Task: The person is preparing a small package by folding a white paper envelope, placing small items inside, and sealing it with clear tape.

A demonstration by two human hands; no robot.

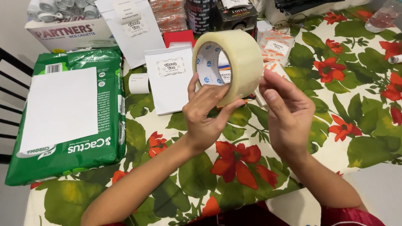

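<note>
Your left hand [205,115] is clamped on the tape roll [228,62]: thumb up inside the core, fingers wrapped on the lower outer edge. Roll is held up off the table, roughly centre of view, standing on edge with the open core facing you and tilted left. Clear tape, white core with small blue round marks.

Your right hand [287,115] is on the roll's right side, fingertips touching the outer tape face, thumb free and pointing left. Fingers loosely apart, not closed around anything; contact only.

Under the hands: tablecloth [356,104] with red flowers and green leaves. Green pack [73,115] lies flat at far left, a white sheet on top of it. White bag [169,79] with a label lies just behind the left hand, a second white bag [130,29] behind that. Small white roll [138,83] sits between pack and bag. Boxes and packets are stacked along the far edge; can't tell contents.
</note>
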